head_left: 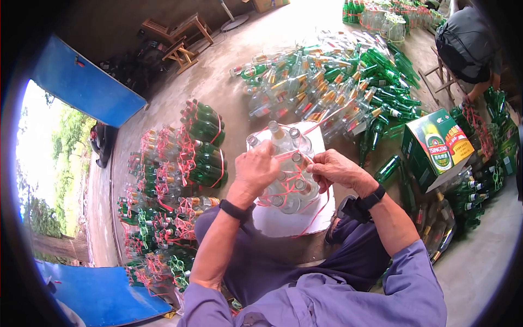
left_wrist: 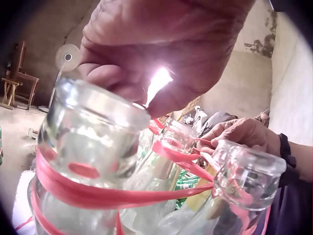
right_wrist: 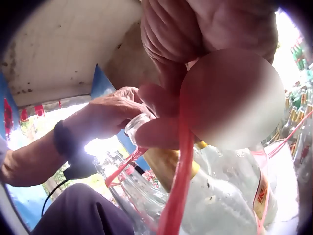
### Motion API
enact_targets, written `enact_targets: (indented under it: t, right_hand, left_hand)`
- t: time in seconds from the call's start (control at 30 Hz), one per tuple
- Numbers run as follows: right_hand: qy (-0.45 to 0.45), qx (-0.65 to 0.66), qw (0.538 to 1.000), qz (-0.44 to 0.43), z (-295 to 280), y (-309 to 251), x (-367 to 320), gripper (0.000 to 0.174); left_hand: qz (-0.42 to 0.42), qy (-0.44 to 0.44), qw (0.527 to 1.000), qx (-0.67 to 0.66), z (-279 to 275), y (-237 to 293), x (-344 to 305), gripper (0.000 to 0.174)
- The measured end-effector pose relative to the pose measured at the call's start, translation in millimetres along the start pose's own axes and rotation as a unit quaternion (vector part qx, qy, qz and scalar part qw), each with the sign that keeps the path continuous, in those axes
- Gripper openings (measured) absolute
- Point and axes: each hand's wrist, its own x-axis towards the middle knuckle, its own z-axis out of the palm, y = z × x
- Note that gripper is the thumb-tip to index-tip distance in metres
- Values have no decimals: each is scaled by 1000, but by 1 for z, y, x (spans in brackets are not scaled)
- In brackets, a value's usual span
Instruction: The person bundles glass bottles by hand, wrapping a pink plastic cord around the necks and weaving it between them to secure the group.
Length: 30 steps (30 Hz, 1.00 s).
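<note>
Several clear glass bottles stand upright in a tight cluster on a white board in front of the person. Red plastic strapping loops round their necks and crosses between them. Over the left side of the cluster, the left hand has its fingers curled round the strap just above the bottle mouths. From the right, the right hand pinches the strap beside a gold-necked bottle. One length of strap hangs down from its fingers. The strap also stretches between both hands.
Strapped bundles of bottles stand at the left. Loose clear and green bottles lie heaped ahead. A green beer carton sits at the right, near another person bending over bottles. A wooden chair stands at the back.
</note>
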Motion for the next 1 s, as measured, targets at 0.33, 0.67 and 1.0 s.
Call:
enact_targets:
  t: [0.33, 0.67, 1.0]
  right_hand:
    - [180, -156, 965, -113, 7, 12, 26, 29]
    - [261, -275, 904, -199, 20, 14, 23, 41]
    - [242, -294, 909, -171, 18, 18, 8, 47]
  left_hand:
    - [28, 77, 996, -19, 2, -22, 18, 9]
    - [-10, 38, 997, 68, 22, -32, 34, 15]
    - [71, 73, 992, -76, 8, -30, -7, 25]
